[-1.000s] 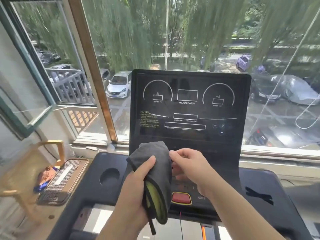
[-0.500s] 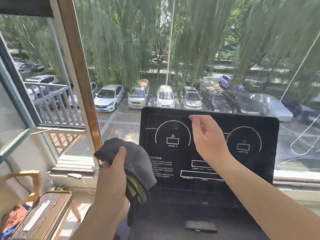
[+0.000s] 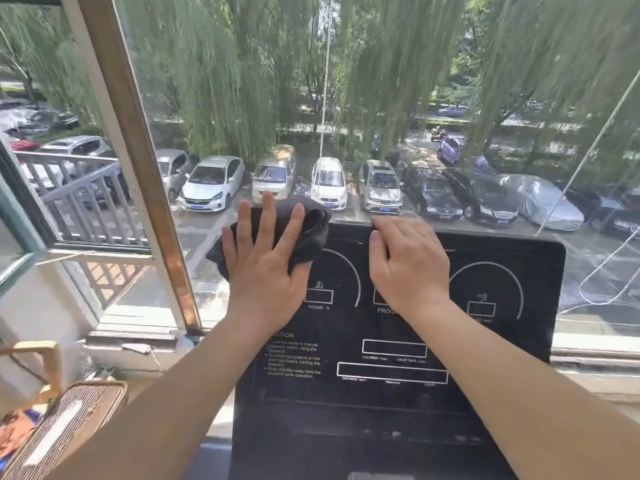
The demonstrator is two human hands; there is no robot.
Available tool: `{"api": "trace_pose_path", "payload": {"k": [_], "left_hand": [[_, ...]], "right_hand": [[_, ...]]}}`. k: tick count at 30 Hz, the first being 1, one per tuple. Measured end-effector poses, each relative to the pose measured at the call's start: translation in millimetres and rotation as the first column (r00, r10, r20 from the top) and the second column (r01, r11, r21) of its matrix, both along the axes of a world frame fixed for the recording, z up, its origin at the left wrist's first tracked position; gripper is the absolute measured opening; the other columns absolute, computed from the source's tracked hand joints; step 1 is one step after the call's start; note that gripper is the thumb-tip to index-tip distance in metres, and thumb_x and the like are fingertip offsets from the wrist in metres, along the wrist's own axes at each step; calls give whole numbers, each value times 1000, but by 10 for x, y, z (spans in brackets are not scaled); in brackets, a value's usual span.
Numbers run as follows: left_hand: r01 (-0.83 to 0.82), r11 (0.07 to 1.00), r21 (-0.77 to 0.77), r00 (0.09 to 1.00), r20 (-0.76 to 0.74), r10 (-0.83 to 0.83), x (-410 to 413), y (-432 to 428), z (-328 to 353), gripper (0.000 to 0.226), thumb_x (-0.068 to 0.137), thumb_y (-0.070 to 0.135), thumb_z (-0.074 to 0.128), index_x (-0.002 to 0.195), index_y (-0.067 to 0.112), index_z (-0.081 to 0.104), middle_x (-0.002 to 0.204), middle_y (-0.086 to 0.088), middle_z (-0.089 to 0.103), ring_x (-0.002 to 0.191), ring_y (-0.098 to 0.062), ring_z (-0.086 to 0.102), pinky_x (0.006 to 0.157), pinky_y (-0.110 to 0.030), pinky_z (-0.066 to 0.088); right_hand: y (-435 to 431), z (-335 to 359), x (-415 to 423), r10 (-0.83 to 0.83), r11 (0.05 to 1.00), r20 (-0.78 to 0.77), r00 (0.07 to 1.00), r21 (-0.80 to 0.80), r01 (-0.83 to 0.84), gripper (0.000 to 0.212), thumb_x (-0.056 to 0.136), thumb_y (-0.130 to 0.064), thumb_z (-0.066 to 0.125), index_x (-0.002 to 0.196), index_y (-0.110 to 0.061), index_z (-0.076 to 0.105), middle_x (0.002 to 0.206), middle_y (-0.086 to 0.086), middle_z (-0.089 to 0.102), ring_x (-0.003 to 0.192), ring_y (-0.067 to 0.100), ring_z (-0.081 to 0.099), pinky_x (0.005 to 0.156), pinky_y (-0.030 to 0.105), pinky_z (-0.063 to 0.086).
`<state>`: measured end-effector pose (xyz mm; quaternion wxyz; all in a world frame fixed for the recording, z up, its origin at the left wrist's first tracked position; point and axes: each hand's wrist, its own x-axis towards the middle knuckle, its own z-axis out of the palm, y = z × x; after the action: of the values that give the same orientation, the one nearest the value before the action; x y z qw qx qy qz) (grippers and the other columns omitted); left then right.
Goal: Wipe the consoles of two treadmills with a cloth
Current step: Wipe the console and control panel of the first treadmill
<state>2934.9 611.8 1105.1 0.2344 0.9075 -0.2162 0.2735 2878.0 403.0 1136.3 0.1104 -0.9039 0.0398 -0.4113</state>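
The black treadmill console [image 3: 485, 341] stands upright in front of me, with white dials and text on its screen. A dark grey cloth [image 3: 311, 230] lies over the console's top left corner. My left hand [image 3: 266, 265] presses flat on the cloth with straight, spread fingers. My right hand [image 3: 405, 261] is at the top middle of the console, its fingers curled over the top edge. The upper left part of the screen is hidden by the cloth and my hands.
A large window [image 3: 346, 98] rises right behind the console, with a brown frame post [image 3: 138, 168] to the left. A wooden chair [image 3: 52, 368] and a striped woven case [image 3: 65, 427] stand at the lower left. Parked cars and trees show outside.
My left hand has carried the cloth up from beside the console onto its top left corner and flattened on it. My right hand has risen and grips the top edge.
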Motion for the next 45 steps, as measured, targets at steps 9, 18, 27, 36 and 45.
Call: {"api": "trace_pose_path", "payload": {"k": [9, 18, 27, 36, 45], "left_hand": [[61, 984, 165, 992, 102, -79, -581, -154, -868, 83, 83, 40, 57, 162, 33, 30, 174, -4, 5, 159, -39, -1, 123, -65, 3], [170, 812, 558, 938, 162, -307, -390, 359, -831, 93, 74, 35, 63, 160, 39, 29, 173, 3, 12, 159, -29, 7, 124, -58, 8], [-7, 996, 91, 1000, 2, 7, -589, -245, -803, 85, 86, 40, 45, 164, 35, 11, 173, 2, -13, 158, -34, -12, 125, -59, -5], [262, 678, 687, 871, 134, -472, -266, 367, -641, 88, 78, 30, 53, 161, 39, 27, 173, 8, 9, 160, -22, 3, 127, -51, 2], [-9, 990, 144, 1000, 22, 6, -563, -43, -902, 87, 82, 39, 51, 163, 34, 22, 173, 3, -7, 159, -31, -8, 125, -59, 0]], "right_hand": [[6, -150, 102, -37, 997, 138, 990, -58, 45, 35, 100, -25, 50, 119, -10, 75, 115, 4, 77, 112, 27, 67, 114, 43, 41], [25, -136, 54, -6, 1000, 100, 995, 12, 5, 39, 102, -26, 46, 126, -10, 73, 122, 4, 75, 121, 26, 63, 119, 39, 31], [47, -128, 48, -6, 999, 86, 996, 50, 2, 40, 102, -25, 46, 127, -10, 72, 124, 4, 74, 124, 25, 61, 121, 38, 30], [40, -154, 54, -8, 1000, 99, 995, 19, 7, 40, 101, -27, 47, 126, -8, 72, 124, 6, 74, 124, 26, 62, 120, 46, 34], [43, -187, 64, -11, 1000, 114, 993, 10, 10, 37, 100, -23, 50, 125, -7, 71, 124, 8, 73, 123, 28, 61, 120, 51, 35]]}}
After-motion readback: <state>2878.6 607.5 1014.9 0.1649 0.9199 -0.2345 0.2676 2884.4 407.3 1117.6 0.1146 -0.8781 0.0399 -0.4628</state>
